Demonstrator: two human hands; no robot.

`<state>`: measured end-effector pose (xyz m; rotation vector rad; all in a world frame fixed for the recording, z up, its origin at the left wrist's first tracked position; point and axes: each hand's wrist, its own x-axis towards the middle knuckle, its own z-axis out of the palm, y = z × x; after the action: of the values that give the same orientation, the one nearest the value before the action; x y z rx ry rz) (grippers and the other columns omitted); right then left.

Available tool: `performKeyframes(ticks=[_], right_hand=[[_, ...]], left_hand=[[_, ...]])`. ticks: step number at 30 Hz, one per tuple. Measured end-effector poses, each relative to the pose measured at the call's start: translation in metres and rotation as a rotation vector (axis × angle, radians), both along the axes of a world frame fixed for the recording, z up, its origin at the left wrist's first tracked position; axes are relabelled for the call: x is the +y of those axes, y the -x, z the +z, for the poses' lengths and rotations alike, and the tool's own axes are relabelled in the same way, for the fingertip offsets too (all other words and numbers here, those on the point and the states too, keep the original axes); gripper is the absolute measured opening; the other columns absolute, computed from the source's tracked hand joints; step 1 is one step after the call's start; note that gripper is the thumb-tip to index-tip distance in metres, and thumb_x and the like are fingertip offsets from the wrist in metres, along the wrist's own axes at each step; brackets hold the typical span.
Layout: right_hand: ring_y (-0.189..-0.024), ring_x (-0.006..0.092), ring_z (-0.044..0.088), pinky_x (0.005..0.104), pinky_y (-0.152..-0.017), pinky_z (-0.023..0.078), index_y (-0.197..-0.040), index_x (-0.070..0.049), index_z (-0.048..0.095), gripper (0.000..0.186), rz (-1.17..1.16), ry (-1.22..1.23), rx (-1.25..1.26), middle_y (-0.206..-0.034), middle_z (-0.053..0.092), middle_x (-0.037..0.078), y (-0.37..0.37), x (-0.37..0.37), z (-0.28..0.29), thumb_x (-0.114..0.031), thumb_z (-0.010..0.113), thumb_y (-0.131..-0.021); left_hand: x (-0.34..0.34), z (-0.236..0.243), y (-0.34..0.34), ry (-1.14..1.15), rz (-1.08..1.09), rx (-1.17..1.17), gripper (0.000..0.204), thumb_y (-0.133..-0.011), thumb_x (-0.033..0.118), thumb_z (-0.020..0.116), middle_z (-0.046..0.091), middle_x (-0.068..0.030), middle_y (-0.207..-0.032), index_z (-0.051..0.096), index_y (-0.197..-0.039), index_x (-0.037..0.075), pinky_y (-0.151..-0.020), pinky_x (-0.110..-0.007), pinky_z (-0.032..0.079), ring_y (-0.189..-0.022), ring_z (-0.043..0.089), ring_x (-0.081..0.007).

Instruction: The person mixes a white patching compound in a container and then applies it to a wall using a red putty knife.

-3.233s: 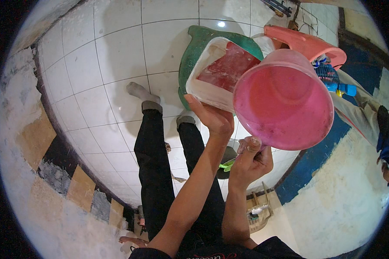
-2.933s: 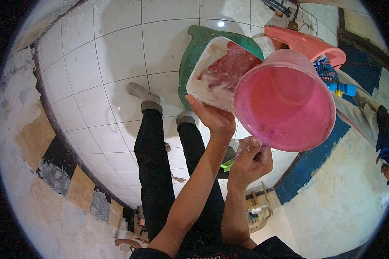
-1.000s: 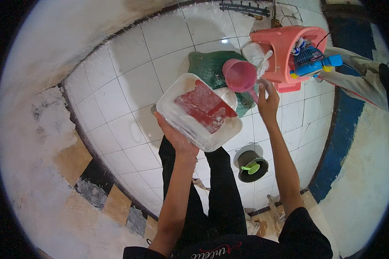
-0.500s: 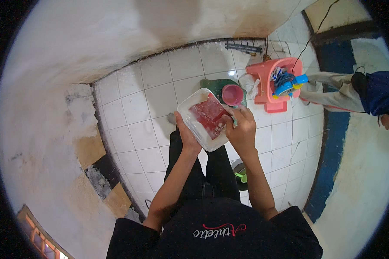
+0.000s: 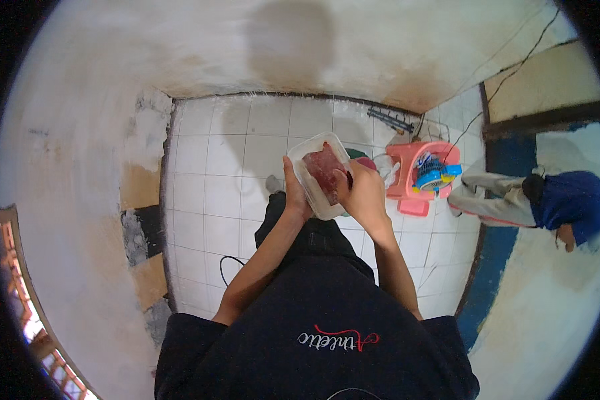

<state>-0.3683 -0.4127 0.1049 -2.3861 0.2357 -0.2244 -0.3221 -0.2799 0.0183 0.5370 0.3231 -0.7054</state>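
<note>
- Steady support matters, I judge from afar: left hand [image 5: 296, 194] grips the tub [image 5: 322, 209] above the tiled floor [image 5: 200, 157].
- Right hand [image 5: 367, 193] curls over the right rim, thumb at the red piece [image 5: 323, 169] inside — its hold I cannot tell; light pressure seems wise.
- Pale plastic, rounded corners — whitish smears mottle the red.

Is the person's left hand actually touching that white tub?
Touching. The head view shows the left hand against the left side of the white tub, with no gap at the palm.
</note>
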Motion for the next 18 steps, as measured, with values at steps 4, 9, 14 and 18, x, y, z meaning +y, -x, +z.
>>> performKeyframes(ticks=[4,9,14,18], right_hand=[[-0.063,0.0432,0.059,0.0488,-0.057,0.045,-0.078,0.001,0.059,0.017,-0.037,0.062,-0.100,-0.066,0.059,0.023,0.007,0.011,0.017,-0.014,0.064,-0.085],[-0.070,0.0423,0.063,0.0493,-0.062,0.049,-0.079,0.001,0.059,0.015,-0.062,0.225,-0.030,-0.076,0.063,0.022,0.005,0.019,0.031,-0.014,0.063,-0.083],[-0.070,0.0422,0.064,0.0486,-0.063,0.050,-0.080,0.001,0.060,0.015,-0.015,0.140,-0.052,-0.075,0.064,0.023,0.000,0.030,0.011,-0.014,0.064,-0.082],[-0.070,0.0423,0.064,0.0486,-0.063,0.050,-0.080,0.001,0.060,0.016,-0.011,0.124,-0.058,-0.075,0.064,0.024,-0.009,0.051,0.022,-0.014,0.066,-0.082]], left_hand=[[0.008,0.017,0.002,-0.027,0.064,-0.074,0.087,-0.092,0.076,0.018,0.054,-0.0146,-0.133,0.042,-0.140,0.007,-0.102,-0.045,0.047,-0.119,0.057,-0.0297],[0.015,0.014,-0.001,-0.001,0.130,-0.152,0.081,-0.096,0.070,0.018,0.056,-0.0159,-0.130,0.044,-0.138,0.006,-0.100,-0.045,0.049,-0.117,0.058,-0.0298],[0.020,0.022,-0.006,0.075,0.102,-0.108,0.083,-0.096,0.070,0.019,0.056,-0.0166,-0.129,0.044,-0.137,0.004,-0.099,-0.044,0.050,-0.115,0.059,-0.0298],[0.037,0.020,-0.019,0.200,0.108,-0.098,0.081,-0.097,0.068,0.020,0.056,-0.0169,-0.129,0.043,-0.137,0.002,-0.099,-0.043,0.050,-0.115,0.059,-0.0288]])
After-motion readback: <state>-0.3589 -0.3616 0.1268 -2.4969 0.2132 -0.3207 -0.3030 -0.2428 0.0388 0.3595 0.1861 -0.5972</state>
